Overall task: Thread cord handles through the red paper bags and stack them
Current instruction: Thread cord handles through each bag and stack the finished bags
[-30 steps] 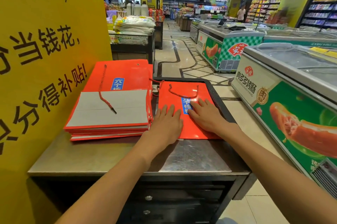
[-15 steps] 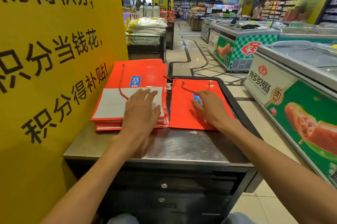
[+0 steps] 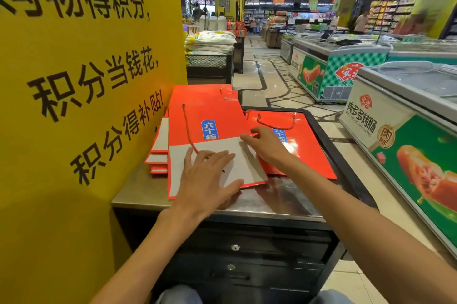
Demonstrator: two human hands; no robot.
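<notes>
**Paper, cord, steel and gloss**

Smooth red paper on the top bag [image 3: 212, 115], with a matt grey-white folded base panel [image 3: 237, 155]. Twisted red cord [image 3: 189, 130], rope-textured. Faintly glossy sheen on the finished bag [image 3: 306, 148] at right. Brushed, dully reflective metal on the counter [image 3: 272, 201]. Matt yellow on the printed board [image 3: 86, 81]. Polished, mirror-like floor [image 3: 262, 76]. Clear glass lids on the freezers [image 3: 420, 81].
</notes>
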